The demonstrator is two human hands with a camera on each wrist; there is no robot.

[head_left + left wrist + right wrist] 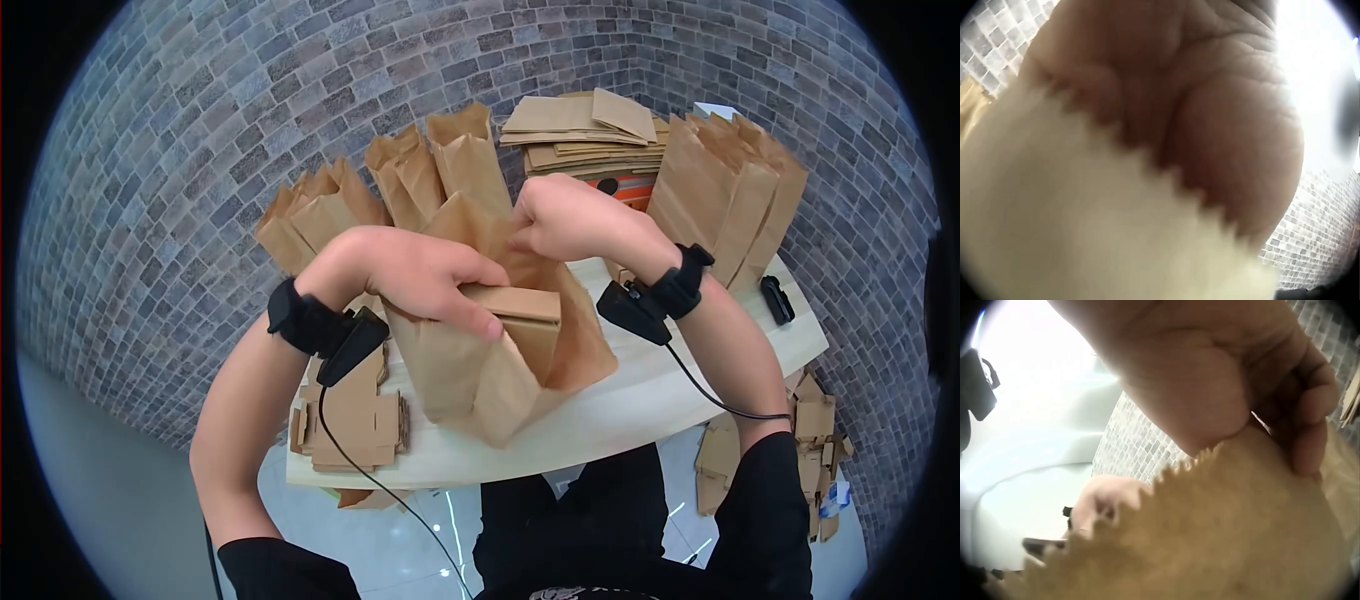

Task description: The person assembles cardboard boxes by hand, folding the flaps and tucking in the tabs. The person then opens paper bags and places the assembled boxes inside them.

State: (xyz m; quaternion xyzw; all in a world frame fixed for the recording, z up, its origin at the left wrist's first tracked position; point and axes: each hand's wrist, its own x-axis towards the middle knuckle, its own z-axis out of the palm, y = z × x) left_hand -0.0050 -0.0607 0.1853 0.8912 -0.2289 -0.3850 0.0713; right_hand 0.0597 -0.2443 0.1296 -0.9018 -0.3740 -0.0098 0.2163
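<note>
Head view: tall brown paper bag [450, 375] at centre, mouth spread wide toward the camera, walls thin, pliable and lightly creased. Contact between bag base and bench [645, 400] impossible to confirm. Inside the mouth: plain cardboard box [515, 303], rectangular, with crisp straight edges, flat faces and a thin seam below the upper panel. Left hand [415, 275]: laid across the bag rim, fingers [485, 268] toward the far side of the box and thumb [478, 320] on the near side, holding the box between them. Right hand [575, 215]: fingers bent to a narrow pinch on the far rim of the bag. Left wrist view: zigzag-cut paper edge crossing the palm, surface matte and blurred; fingertips out of frame. Right wrist view: saw-tooth edge in sharper detail, fibrous brown surface, paper caught under bent fingers. On the bench to the left: flattened cardboard blanks [355, 430], tabbed and angular, overlapping in a loose stack. Along the rear: upright bags [400, 175] with open, crumpled tops; beside these, layered pile of flat brown pieces [580, 125]; below the pile, orange-and-black item [640, 190], partly hidden. Farther right: grouped tall bags [735, 190] with wrinkled sides; near these, small black object [776, 300]. Beyond the bench: wall [400, 60] in grey brick pattern. On the glossy floor [450, 510] at right: folded cardboard [815, 415].
</note>
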